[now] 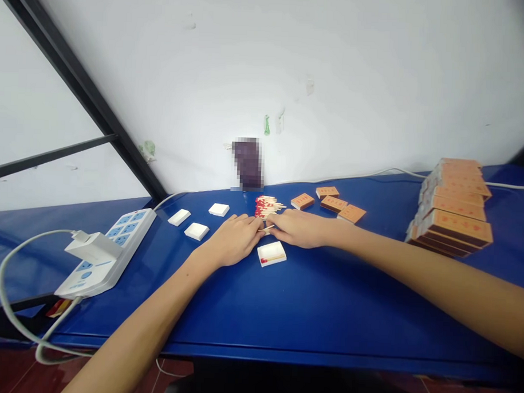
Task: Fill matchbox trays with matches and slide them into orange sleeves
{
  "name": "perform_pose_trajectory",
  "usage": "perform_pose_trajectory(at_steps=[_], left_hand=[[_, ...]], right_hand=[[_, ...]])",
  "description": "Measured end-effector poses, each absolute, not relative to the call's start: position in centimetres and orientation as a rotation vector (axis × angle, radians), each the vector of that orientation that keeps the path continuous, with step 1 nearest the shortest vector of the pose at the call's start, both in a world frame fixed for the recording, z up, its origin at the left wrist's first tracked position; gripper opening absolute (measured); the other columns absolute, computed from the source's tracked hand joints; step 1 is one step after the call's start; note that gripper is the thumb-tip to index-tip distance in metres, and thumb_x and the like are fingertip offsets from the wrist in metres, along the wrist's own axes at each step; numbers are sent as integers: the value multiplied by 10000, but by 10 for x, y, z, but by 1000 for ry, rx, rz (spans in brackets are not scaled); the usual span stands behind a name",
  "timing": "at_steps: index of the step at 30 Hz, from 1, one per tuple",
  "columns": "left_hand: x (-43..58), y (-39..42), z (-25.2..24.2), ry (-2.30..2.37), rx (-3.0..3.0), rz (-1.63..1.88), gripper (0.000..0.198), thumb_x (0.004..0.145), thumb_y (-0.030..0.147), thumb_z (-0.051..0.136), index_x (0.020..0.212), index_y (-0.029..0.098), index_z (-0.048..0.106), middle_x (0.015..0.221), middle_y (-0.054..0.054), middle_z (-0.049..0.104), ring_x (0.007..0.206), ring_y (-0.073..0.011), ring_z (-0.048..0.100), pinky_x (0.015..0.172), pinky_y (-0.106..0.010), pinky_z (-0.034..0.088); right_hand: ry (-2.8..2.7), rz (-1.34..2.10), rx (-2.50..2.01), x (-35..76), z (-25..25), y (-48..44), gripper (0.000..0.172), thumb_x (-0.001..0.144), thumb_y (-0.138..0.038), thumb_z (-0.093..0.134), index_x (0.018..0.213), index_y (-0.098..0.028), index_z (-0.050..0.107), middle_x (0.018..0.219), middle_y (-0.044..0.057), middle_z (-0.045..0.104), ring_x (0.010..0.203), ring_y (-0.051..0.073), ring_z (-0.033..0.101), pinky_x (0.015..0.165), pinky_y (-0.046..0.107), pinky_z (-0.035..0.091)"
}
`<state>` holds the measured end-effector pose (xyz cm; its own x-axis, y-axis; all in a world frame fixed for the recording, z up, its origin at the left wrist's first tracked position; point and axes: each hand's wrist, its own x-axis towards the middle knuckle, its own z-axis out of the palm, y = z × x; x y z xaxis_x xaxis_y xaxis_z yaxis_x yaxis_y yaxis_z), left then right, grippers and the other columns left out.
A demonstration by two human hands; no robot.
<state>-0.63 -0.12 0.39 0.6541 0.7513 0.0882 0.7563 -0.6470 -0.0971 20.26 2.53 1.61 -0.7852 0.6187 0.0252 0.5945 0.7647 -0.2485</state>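
Blue bench [240, 322] stood against a scuffed white wall [356, 79], dark red floor [6, 377] below. Left grip [238, 240] and right grip [299, 227] met mid-bench at a match [268, 227], between the match pile [268, 208] and a white tray [269, 249]. They hid part of that match; couldn't tell whether either was clamped on it or apart. Purple item [248, 161] by the wall was pixelated, unreadable. Box stack [453, 206] markings were too small to read; left arm [168, 302] and right arm [414, 276] ran out of frame.
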Motion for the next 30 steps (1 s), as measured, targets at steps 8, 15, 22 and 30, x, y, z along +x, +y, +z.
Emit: perform_pose_trajectory(at_steps=[8, 15, 22, 30], left_hand=[[-5, -3, 2, -1262, -2729, -28, 367, 1051, 394, 249, 993, 172, 536, 956, -102, 656, 841, -250, 603, 760, -386, 429], [-1, -6, 3, -1285, -2726, 51, 329, 1048, 352, 265, 997, 164, 529, 988, -125, 667, 859, -272, 618, 778, -416, 438], [-1, -4, -1, -1227, -2694, 66, 327, 1048, 314, 251, 993, 152, 529, 991, -138, 662, 876, -280, 616, 794, -424, 445], [-8, -11, 15, -1300, -2827, -5, 325, 1054, 366, 226, 958, 175, 472, 900, -93, 619, 764, -229, 578, 726, -374, 444]], right_hand=[[-2933, 245, -1042, 200, 16, 22, 205, 1004, -276, 419, 1018, -148, 578, 852, 88, 671, 656, 166, 563, 590, 284, 327], [-2981, 161, -1050, 199, 17, 20, 199, 993, -284, 428, 1029, -152, 574, 862, 96, 679, 689, 185, 606, 583, 285, 326], [-2935, 100, -993, 199, 0, 28, 238, 1004, -285, 375, 1072, -130, 542, 861, 118, 673, 721, 211, 619, 590, 303, 321], [-2969, 340, -990, 203, 36, 14, 191, 991, -273, 367, 920, -162, 506, 781, 60, 597, 594, 146, 474, 563, 283, 311]])
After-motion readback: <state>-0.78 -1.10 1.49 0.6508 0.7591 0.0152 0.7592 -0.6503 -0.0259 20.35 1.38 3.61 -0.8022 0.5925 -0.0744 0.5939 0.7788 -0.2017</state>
